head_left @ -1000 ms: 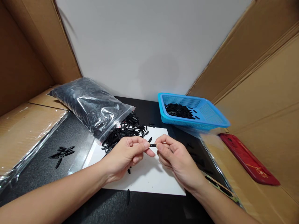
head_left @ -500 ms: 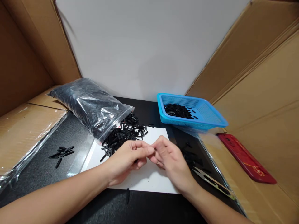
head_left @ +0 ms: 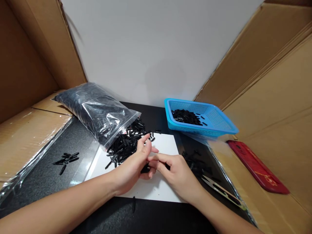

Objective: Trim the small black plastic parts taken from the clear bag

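Black plastic pieces (head_left: 126, 144) lie heaped on the white sheet (head_left: 165, 144), spilling from the mouth of the clear bag (head_left: 95, 110), which rests tilted to the left over the black mat (head_left: 60, 182). I see my left hand (head_left: 133, 165) over the sheet just beside the heap, fingers partly spread, thumb and forefinger raised; a dark piece (head_left: 145, 169) shows under its palm, touching the curled lower fingers. I cannot tell whether it is actually pinched. My right hand (head_left: 176, 174) meets the left, forefinger extended toward the left thumb, remaining fingers curled; whether it holds anything is hidden. A blue basket (head_left: 219, 125) stands beyond the sheet to the right, with more black pieces inside. A small cluster of pieces (head_left: 65, 158) lies well apart on the mat, far left. Metal snips (head_left: 223, 191) lie on the mat just right of my right hand. A red flat object (head_left: 258, 165) rests on the cardboard (head_left: 280, 97).
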Demonstrator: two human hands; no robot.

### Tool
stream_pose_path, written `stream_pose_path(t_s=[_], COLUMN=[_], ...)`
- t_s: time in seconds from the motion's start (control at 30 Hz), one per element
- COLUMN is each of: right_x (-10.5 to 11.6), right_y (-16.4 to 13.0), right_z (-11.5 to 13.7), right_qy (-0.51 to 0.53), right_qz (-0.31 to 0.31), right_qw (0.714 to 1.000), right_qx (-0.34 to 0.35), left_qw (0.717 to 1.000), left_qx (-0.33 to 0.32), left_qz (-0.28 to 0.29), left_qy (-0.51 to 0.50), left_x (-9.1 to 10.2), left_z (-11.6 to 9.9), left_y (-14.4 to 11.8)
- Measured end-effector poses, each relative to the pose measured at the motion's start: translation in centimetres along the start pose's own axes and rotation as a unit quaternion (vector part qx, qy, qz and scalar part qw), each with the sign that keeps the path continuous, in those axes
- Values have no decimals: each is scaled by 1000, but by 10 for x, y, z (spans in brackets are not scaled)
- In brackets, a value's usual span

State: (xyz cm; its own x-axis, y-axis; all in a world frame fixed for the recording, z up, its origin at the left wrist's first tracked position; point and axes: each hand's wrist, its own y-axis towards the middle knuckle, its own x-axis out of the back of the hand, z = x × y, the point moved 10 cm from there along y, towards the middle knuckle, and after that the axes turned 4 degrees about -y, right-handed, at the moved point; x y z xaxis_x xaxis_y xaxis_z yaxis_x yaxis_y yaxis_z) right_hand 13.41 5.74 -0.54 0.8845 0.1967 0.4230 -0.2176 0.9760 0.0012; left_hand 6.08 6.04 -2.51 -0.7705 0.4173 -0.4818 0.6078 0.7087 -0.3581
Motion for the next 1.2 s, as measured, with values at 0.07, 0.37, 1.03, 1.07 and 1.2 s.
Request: stream_pose_path(t_s=[0.07,0.37,1.03,1.07,1.2], right_x=[4,50,56,57,58], right_y=[-1,-6,-8,-8,-10], right_z=[1,4,1,1,2], right_qy=[-28,51,31,31,34], right_qz=[-10,-167,-193,-195,-202], right_qw=[1000,985,981,980,979], right_qx=[1,17,10,10,11], left_qw=[1000,998,992,992,994], left_qx=[9,-22,-85,-85,-73], left_qz=[16,5,35,36,32], left_qy=[-1,56,86,87,77], left_x=[-3,5,1,1,1], left_z=[2,-12,-21,-21,-21], left_y=[0,6,7,7,6])
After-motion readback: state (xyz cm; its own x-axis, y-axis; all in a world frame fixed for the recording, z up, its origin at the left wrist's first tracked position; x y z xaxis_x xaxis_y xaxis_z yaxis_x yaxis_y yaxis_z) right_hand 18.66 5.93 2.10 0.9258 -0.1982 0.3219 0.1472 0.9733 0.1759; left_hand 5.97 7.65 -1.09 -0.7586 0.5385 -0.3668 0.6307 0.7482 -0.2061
